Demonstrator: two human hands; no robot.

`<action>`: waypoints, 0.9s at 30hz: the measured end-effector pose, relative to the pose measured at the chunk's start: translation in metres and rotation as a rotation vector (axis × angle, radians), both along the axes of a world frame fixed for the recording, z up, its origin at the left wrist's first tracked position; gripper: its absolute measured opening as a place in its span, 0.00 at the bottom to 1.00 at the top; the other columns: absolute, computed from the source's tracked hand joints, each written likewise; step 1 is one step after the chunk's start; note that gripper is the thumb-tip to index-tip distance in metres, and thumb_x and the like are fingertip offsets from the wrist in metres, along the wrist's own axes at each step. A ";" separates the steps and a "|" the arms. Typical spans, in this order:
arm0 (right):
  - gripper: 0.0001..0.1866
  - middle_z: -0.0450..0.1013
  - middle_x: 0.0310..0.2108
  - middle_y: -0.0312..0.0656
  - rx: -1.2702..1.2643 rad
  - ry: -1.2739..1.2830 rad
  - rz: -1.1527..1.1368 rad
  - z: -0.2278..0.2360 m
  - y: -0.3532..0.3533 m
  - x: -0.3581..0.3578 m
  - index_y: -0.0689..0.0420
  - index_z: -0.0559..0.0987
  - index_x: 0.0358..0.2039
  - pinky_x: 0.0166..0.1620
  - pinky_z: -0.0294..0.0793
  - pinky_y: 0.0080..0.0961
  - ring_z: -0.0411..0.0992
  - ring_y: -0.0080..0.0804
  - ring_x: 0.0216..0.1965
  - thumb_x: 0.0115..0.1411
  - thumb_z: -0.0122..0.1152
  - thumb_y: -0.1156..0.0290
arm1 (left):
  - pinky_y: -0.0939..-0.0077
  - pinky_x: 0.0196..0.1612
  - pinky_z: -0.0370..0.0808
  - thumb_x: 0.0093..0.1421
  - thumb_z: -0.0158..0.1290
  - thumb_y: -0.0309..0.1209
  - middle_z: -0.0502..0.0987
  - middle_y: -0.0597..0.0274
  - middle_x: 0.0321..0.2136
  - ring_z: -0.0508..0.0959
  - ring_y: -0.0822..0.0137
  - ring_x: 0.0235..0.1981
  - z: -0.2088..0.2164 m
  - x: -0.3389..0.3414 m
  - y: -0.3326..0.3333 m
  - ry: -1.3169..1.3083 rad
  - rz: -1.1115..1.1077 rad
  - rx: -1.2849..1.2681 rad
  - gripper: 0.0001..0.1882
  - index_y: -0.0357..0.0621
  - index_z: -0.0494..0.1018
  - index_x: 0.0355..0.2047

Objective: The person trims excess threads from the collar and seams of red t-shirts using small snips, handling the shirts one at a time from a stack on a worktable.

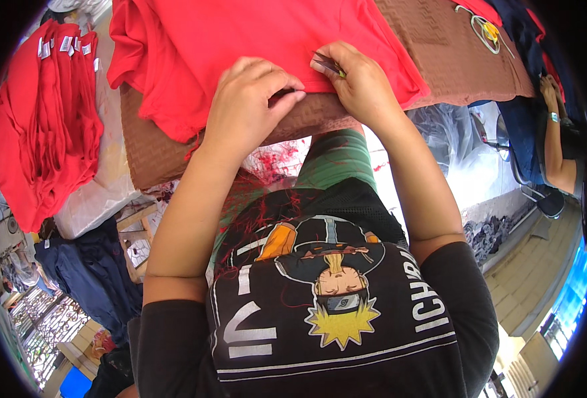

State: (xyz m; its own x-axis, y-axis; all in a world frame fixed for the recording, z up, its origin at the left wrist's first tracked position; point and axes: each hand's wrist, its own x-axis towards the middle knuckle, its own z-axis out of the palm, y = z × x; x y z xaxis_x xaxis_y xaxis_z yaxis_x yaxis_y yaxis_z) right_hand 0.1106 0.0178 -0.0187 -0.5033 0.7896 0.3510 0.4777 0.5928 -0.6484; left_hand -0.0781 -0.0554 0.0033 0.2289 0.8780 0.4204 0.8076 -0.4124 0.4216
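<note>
A red garment [273, 33] lies spread over the brown covered table, its hem at the near edge. My left hand [250, 93] is at that hem, with thumb and forefinger nearly together on the cloth; the other fingers are curled, partly hidden. Close by on the right, my right hand [360, 79] is closed around small dark thread snips [330, 64], whose blades point left over the cloth. Part of the snips is hidden in the fingers.
A stack of red garments with white tags [48, 132] is at the left. Below it hangs dark blue cloth [91, 278]. A coiled cord [484, 30] lies on the brown table cover [453, 56]. Another person's arm [555, 139] is at the right. Red threads cling to my lap.
</note>
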 end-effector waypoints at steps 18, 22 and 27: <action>0.15 0.75 0.39 0.47 -0.241 0.154 0.036 0.022 -0.020 0.004 0.60 0.75 0.40 0.43 0.74 0.33 0.75 0.42 0.40 0.56 0.64 0.65 | 0.76 0.30 0.75 0.55 0.60 0.33 0.80 0.60 0.25 0.80 0.65 0.25 -0.005 0.018 -0.001 -0.493 0.228 -0.272 0.08 0.45 0.81 0.33; 0.12 0.74 0.36 0.47 -0.243 0.226 0.139 0.014 -0.018 0.018 0.61 0.75 0.38 0.43 0.73 0.33 0.75 0.41 0.39 0.58 0.61 0.66 | 0.80 0.28 0.75 0.57 0.58 0.32 0.81 0.60 0.24 0.80 0.72 0.23 -0.003 0.018 -0.002 -0.701 0.223 -0.339 0.08 0.41 0.80 0.34; 0.09 0.72 0.37 0.42 -0.174 0.015 0.164 0.019 -0.019 0.020 0.63 0.74 0.41 0.46 0.72 0.26 0.73 0.31 0.41 0.60 0.58 0.76 | 0.83 0.29 0.75 0.58 0.58 0.30 0.81 0.60 0.24 0.80 0.76 0.24 0.002 0.018 -0.003 -0.713 0.231 -0.326 0.07 0.40 0.80 0.35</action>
